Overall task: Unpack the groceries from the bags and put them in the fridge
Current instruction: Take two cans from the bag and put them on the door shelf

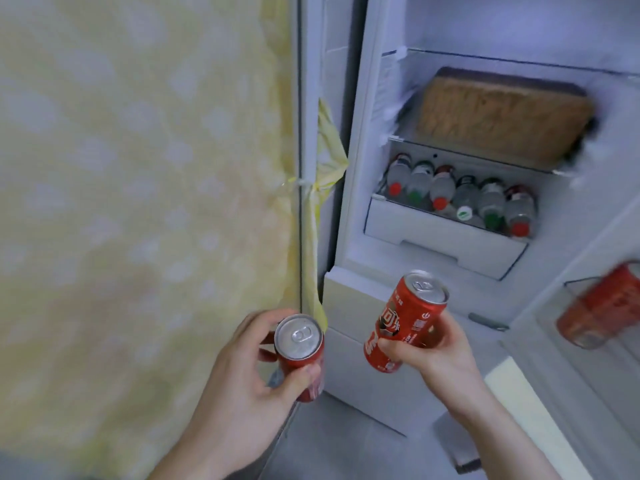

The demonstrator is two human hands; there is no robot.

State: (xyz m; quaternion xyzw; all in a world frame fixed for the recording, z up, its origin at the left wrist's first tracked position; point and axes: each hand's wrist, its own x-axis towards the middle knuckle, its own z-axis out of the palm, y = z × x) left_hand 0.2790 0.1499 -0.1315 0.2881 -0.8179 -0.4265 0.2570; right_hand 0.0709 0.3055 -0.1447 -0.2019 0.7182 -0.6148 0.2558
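Observation:
My left hand [239, 386] grips an upright red soda can [300, 355] low in the view, in front of the fridge's left edge. A second red can [403, 322] tilts toward the fridge, held around its lower half by my right hand [436, 355]. The fridge [360, 168] stands open ahead. Its lower shelf holds a row of several small bottles [460, 199] with red, green and white caps, lying over a white drawer [440, 242]. A brown woven-looking box [502, 116] fills the shelf above.
A yellow patterned cloth [138, 202] covers the fridge's side at left. The open door's rack [602, 306] at right holds red cans, blurred. A closed white lower drawer front [349, 299] sits below the open compartment. Grey floor shows at the bottom.

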